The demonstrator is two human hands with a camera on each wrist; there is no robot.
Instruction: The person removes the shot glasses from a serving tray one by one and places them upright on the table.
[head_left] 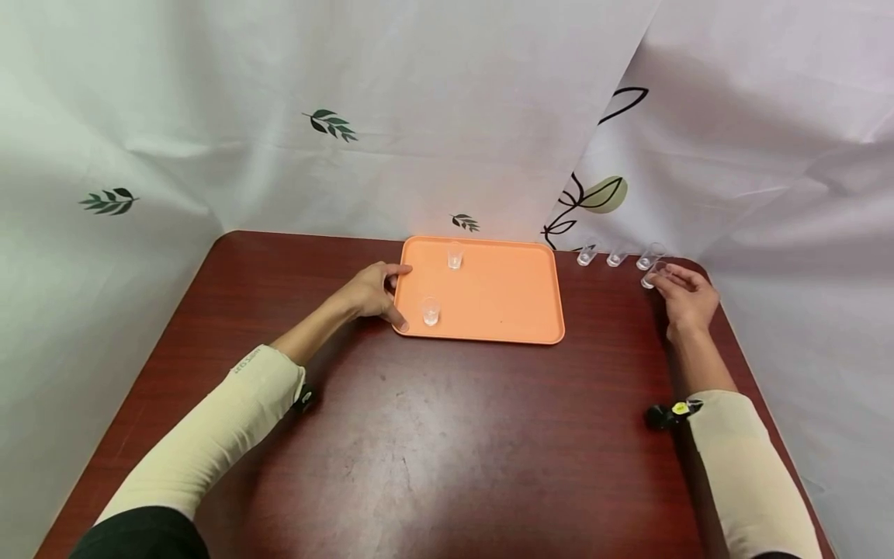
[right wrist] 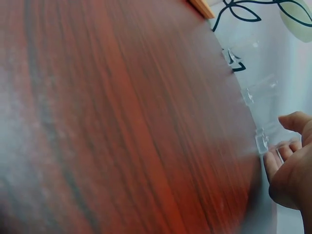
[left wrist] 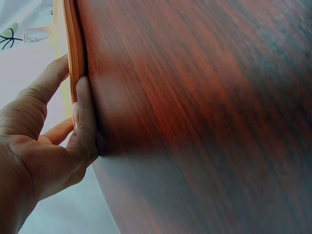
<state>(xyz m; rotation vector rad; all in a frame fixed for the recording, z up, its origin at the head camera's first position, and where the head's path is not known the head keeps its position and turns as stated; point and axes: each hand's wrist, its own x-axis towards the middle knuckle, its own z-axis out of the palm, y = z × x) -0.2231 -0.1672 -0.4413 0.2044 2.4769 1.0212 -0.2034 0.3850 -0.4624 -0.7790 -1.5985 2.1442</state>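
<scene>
My left hand (head_left: 369,293) grips the left side of an orange tray (head_left: 503,299), thumb by the near corner and a finger farther up the rim. In the left wrist view the left hand (left wrist: 48,141) is against the tray's edge (left wrist: 73,44). Two small clear glasses stand on the tray's left part: a far one (head_left: 455,256) and a near one (head_left: 430,312). At the table's back right, my right hand (head_left: 687,299) holds a clear glass (head_left: 649,279) between thumb and fingers. In the right wrist view the right hand (right wrist: 292,161) mostly hides that glass.
Three more clear glasses stand in a row along the back right edge: a left one (head_left: 587,255), a middle one (head_left: 616,257) and a right one (head_left: 648,258). The dark red wooden table (head_left: 447,442) meets a white leaf-printed curtain (head_left: 391,178) behind.
</scene>
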